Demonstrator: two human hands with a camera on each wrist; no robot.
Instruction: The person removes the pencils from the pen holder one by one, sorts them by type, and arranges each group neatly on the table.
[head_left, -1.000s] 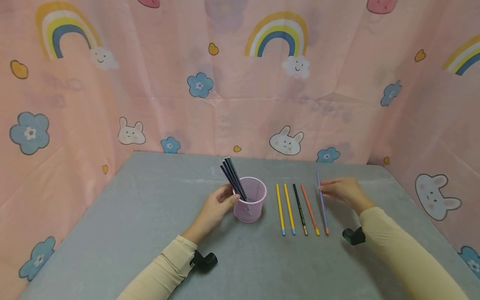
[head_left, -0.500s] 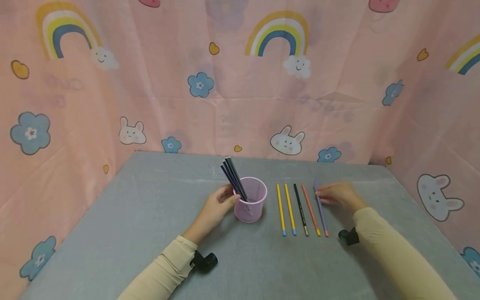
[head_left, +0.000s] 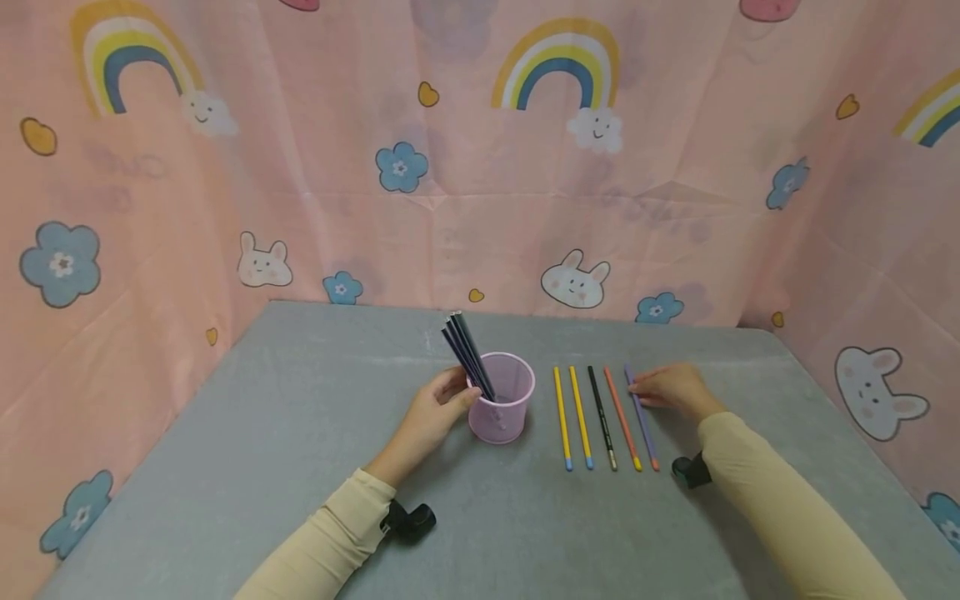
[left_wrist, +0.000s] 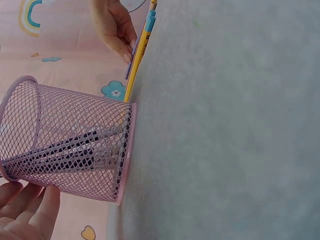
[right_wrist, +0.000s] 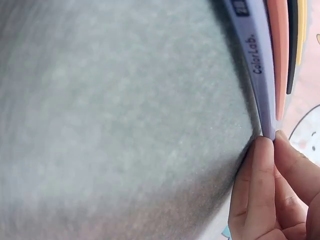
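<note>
A pink mesh pencil cup (head_left: 498, 421) stands upright on the grey table, with several dark pencils (head_left: 467, 354) leaning to the left inside it. My left hand (head_left: 431, 412) holds the cup by its upper left side, near the rim; the left wrist view shows the fingers (left_wrist: 45, 210) against the mesh. At the right end of a row of pencils, my right hand (head_left: 675, 389) pinches a purple pencil (head_left: 643, 425) near its far end between thumb and fingertips. That pencil lies on or just above the table, beside an orange pencil (head_left: 622, 421).
Left of the orange pencil lie a black pencil (head_left: 602, 418) and two yellow pencils (head_left: 562, 418), roughly parallel, between the cup and my right hand. The grey table (head_left: 300, 442) ends at a pink patterned cloth (head_left: 450, 242) at the back and sides.
My right hand has moved slightly left and lower with the purple pencil, bringing its far end closer to the orange one. The left hand and cup have stayed put.
</note>
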